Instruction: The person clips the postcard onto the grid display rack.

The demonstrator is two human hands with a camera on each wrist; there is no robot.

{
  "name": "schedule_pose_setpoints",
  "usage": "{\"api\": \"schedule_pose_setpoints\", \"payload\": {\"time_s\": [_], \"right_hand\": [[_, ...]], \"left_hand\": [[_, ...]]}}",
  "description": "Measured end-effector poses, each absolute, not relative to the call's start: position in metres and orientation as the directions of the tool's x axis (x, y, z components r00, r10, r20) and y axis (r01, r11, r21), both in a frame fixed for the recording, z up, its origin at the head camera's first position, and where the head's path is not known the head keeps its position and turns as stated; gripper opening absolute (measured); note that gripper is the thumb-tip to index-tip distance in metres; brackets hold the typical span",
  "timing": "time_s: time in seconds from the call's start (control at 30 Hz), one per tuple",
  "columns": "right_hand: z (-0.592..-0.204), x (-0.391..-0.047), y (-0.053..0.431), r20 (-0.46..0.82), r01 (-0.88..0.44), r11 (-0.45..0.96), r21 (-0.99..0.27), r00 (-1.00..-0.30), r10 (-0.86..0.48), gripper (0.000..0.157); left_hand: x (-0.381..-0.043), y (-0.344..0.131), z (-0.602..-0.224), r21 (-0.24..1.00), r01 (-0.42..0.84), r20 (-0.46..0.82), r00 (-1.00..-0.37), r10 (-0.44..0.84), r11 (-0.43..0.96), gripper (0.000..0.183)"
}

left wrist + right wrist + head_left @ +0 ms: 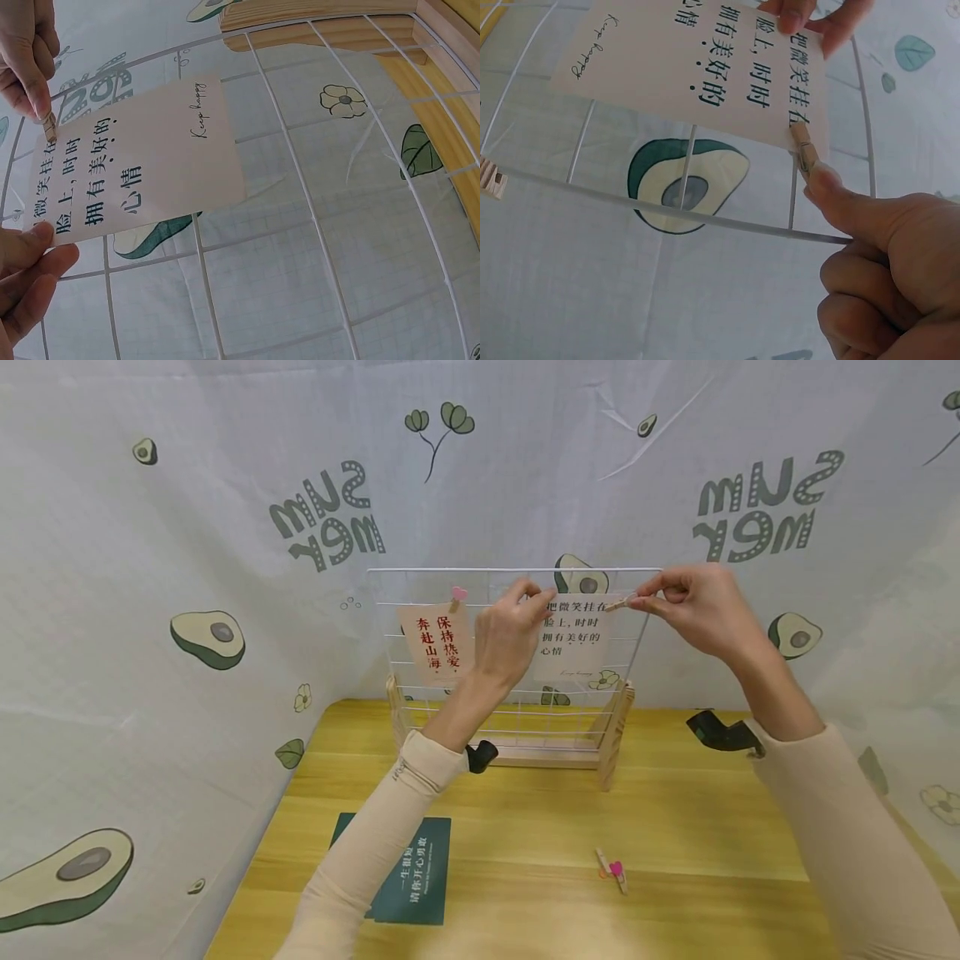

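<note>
My left hand (504, 639) pinches the top left corner of a pale card with dark printed characters (573, 652), holding it against a white wire grid (450, 569). At the card's top right corner, my right hand (693, 606) pinches a small wooden clothespin (804, 148) between thumb and forefinger. In the right wrist view the clothespin's tip overlaps the card's edge; whether it also bites a grid wire I cannot tell. Further left on the grid hangs a card with red characters (426, 643), under a clothespin with a pink heart (458, 597).
A wooden stand (615, 739) carries the grid at the back of the yellow wood-grain table (525, 835). Dark green cards (423, 885) lie front left, partly under my left sleeve. Clothespins with a pink heart (617, 868) lie front centre. Behind hangs an avocado-print cloth (480, 510).
</note>
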State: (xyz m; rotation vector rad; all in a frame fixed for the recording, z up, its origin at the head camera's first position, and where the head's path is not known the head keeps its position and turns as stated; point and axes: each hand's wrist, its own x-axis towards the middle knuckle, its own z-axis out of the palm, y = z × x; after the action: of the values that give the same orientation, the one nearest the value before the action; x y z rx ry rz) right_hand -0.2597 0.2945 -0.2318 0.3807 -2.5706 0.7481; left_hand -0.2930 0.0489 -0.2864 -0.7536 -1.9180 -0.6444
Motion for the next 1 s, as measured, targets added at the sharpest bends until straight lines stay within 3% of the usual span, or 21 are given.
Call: {"api": "schedule_pose_setpoints", "payload": {"time_s": [0.2, 0.57, 0.87, 1.0], "right_hand": [[-0.231, -0.258, 0.294, 0.454, -0.333, 0.825, -0.457, -0.885, -0.106, 0.023], [-0.233, -0.256, 0.294, 0.464, -0.331, 0.830, -0.449, -0.880, -0.100, 0.027], [-0.242, -0.244, 0.292, 0.607, -0.438, 0.824, -0.359, -0.780, -0.151, 0.021], [-0.257, -0.226, 0.294, 0.689, -0.464, 0.816, -0.345, -0.716, -0.115, 0.025]], "left_hand": [[-0.289, 0.052, -0.285, 0.099, 0.678, 0.904, -0.367, 0.219, 0.729, 0.015], [-0.279, 0.047, -0.284, 0.100, 0.700, 0.882, -0.391, 0.263, 0.707, 0.019], [-0.258, 0.028, -0.294, 0.089, 0.732, 0.920, -0.320, 0.226, 0.676, 0.020], [-0.238, 0.004, -0.316, 0.182, 0.781, 0.886, -0.394, 0.246, 0.597, 0.031]]}}
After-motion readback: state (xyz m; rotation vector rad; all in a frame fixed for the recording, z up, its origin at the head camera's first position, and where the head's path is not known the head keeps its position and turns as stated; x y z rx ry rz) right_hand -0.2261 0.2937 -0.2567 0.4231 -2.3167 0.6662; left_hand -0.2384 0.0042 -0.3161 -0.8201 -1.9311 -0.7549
